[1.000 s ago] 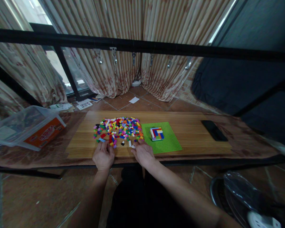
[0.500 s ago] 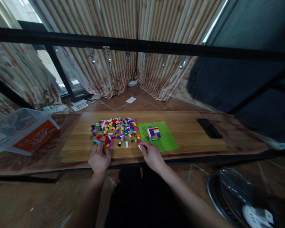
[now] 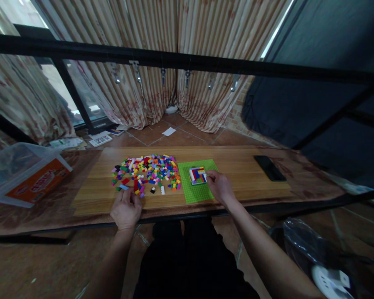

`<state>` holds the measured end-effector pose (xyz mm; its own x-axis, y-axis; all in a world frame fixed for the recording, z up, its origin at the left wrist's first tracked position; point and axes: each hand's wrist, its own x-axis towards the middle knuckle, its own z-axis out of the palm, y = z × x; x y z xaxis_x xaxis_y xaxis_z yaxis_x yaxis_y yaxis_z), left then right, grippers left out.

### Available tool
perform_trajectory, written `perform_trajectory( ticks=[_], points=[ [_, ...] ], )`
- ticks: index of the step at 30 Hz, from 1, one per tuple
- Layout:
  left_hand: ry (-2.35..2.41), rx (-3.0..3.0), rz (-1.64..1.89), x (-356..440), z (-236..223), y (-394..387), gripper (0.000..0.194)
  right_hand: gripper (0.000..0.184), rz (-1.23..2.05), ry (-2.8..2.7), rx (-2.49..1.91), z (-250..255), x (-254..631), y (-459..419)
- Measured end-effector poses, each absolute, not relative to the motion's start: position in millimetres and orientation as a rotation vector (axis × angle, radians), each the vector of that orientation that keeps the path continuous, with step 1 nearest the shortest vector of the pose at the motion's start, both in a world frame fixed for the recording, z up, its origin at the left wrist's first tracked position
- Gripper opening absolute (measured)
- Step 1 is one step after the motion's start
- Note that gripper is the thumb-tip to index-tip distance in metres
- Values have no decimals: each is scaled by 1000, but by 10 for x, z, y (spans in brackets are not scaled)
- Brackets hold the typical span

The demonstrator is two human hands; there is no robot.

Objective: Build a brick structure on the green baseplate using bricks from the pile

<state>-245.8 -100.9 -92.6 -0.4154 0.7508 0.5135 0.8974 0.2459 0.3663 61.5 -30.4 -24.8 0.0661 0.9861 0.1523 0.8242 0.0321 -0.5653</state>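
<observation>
My right hand (image 3: 220,187) pinches a small white brick (image 3: 207,176) at the right side of a low square build (image 3: 198,175) of red, blue, white and yellow bricks. That build sits on a green studded baseplate (image 3: 195,194). My left hand (image 3: 126,209) rests at the board's front edge with curled fingers; what they hold, if anything, is hidden. Just beyond its fingertips lies a light blue brick (image 3: 124,187). A pile of loose coloured bricks (image 3: 149,168) spreads left of the baseplate. One white brick (image 3: 162,190) and a black brick (image 3: 152,190) lie in front of the pile.
A wooden board (image 3: 239,170) lies along the cloth-covered table. On its right is a black phone (image 3: 269,168). A clear plastic bin (image 3: 34,174) with an orange label stands at the left. A black metal bar (image 3: 187,60) crosses in front of the curtains.
My right hand has lifted the white brick from beside the pile and carried it right to the build's edge. My left hand has stayed beside the light blue brick. The view has shifted slightly.
</observation>
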Motion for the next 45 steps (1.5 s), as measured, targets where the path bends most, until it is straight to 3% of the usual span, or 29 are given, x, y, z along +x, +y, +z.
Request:
perform_trajectory(
  ticks=[29,45],
  points=[
    [-2290,-1550,-938,-2445,-936,-1011,28,16,473,-1751,-1816,-410,568,-59],
    [-2265,-1536,-946,-2460,-975,-997,28,27,901,-1505,-1514,-745,721,107]
  ],
)
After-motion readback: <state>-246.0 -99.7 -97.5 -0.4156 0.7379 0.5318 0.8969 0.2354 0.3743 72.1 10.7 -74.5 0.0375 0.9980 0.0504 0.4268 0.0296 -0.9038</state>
